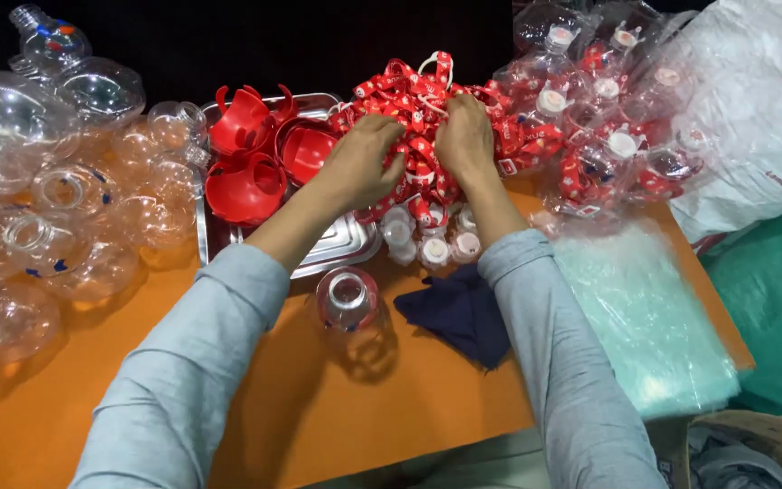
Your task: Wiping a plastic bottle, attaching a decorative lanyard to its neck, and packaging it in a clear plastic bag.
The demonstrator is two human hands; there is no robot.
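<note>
Heaped at far left on the orange table (346, 407): clear round plastic bottles (38, 199), empty and uncapped, crowding the table's edge. Just beside them, a metal tray (341, 249) stacked with red plastic bases (260, 154). Stood alone in front of the tray, a single clear bottle (348, 303), mouth up, near a crumpled dark blue cloth (459, 312). Reached forward over the tray's right end, the left hand (361, 163), fingers curled shut into a tangled pile of red printed straps (418, 113). Just to its right, nearly touching, the right hand (465, 136), likewise buried knuckles-up in the same pile, fingers clamped on the straps; could not be told which single strap either hand gripped. Clustered below the hands, white caps (432, 244) still tied to strap ends. Grey sleeves covered both forearms. Farther right, behind the pile, finished bottles with white caps and red straps (617, 118), bagged in clear film. Laid flat at the table's right end, a stack of clear plastic bags (649, 317). At far right, a white sack (758, 109) and a green one (776, 299).
</note>
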